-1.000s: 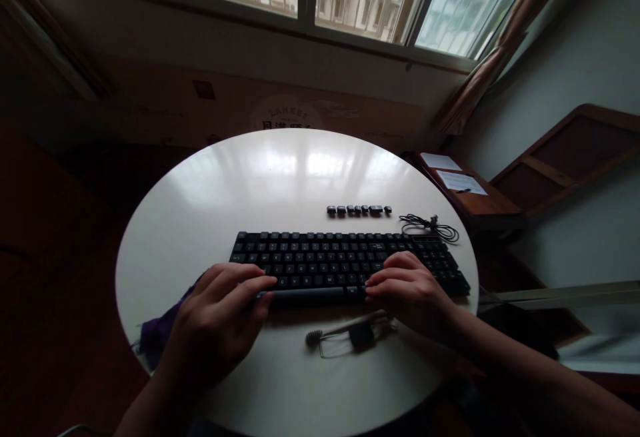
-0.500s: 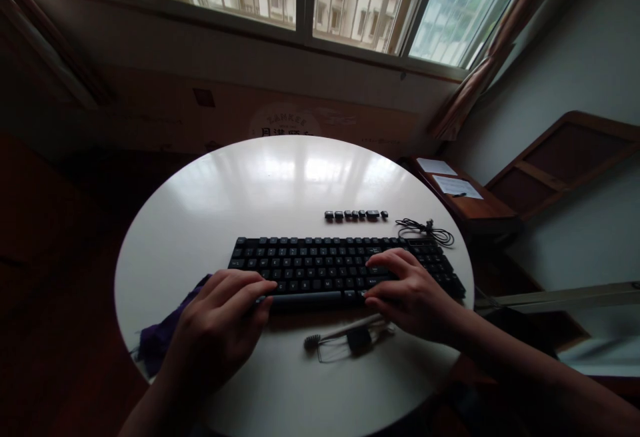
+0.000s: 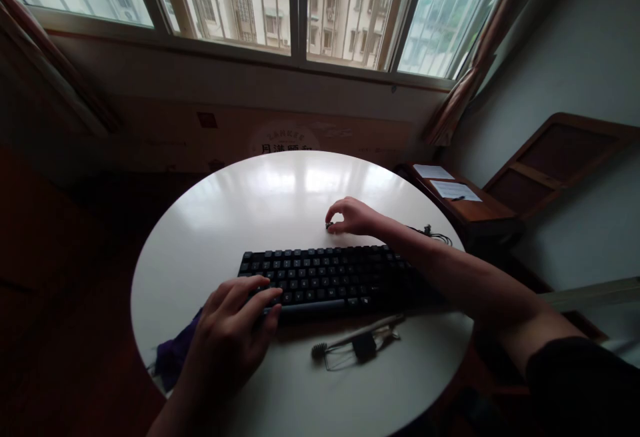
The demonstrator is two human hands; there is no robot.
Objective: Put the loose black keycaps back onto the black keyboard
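Observation:
A black keyboard [image 3: 310, 284] with dark keycaps lies across the white round table [image 3: 220, 210]. My left hand [image 3: 235, 324] rests on its lower left end, fingers stretched over the keys and holding nothing. Beyond the keyboard's back edge, my right hand [image 3: 350, 216] pinches a small black keycap [image 3: 329, 225] between thumb and forefinger, at or just above the tabletop. The other loose keycaps of the row are hidden behind this hand. My right forearm covers the keyboard's right part.
In front of the keyboard lie a small brush [image 3: 320, 350], a dark block [image 3: 364, 347] and a thin wire tool [image 3: 334, 362]. A purple cloth [image 3: 177, 350] sits at the left rim. A coiled cable [image 3: 440, 238] is behind my right arm; papers [image 3: 454, 190] lie on a wooden side table.
My right hand has left the keyboard's right side, moved up and left to the row of loose keycaps, and closed on the leftmost one. My left hand stays on the keyboard.

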